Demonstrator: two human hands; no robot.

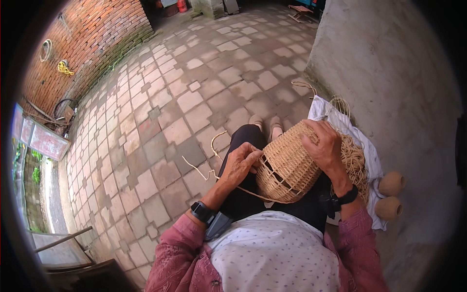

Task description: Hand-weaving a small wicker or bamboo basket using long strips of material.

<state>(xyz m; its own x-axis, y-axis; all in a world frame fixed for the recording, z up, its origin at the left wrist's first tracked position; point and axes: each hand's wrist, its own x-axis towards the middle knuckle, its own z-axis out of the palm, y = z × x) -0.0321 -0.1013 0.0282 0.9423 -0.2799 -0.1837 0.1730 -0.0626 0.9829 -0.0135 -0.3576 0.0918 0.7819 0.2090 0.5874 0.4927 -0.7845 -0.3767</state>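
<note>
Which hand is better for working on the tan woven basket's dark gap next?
Probably the left hand: it is at the edge of the round tan woven basket, beside the dark gap, with a loose tan cord nearby. The right hand is on the basket's other side.

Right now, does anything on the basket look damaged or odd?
Yes: a dark gap in the woven basket, close to the left hand. It looks odd because most of the visible weave is close-packed. I can't tell whether it is damage or simply unwoven.
</note>
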